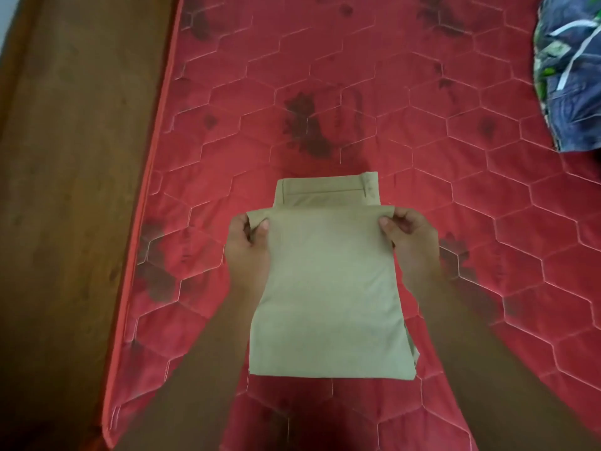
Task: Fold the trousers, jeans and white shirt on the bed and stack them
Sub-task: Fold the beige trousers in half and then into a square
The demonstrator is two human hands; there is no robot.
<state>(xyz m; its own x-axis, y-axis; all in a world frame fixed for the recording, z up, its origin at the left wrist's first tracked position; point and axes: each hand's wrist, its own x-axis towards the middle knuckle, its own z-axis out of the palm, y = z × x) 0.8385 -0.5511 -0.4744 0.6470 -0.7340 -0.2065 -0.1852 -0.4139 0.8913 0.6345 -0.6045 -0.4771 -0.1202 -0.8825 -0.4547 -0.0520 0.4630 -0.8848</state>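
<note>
Beige trousers [328, 281] lie folded on the red quilted bed [325, 92], in the near middle of the head view. Their waistband with a button tab shows at the far end. A folded layer of leg cloth covers the rest. My left hand [248, 245] pinches the far left corner of that upper layer. My right hand [411, 245] pinches the far right corner. Both corners are lifted slightly off the waistband part. The jeans [572, 102] lie bunched at the far right edge of the bed. No white shirt is in view.
A patterned blue and green cloth [559, 43] lies with the jeans at the right edge. The wooden bed frame or floor [65, 190] runs along the left of the mattress. Red mattress surface stretches beyond the trousers.
</note>
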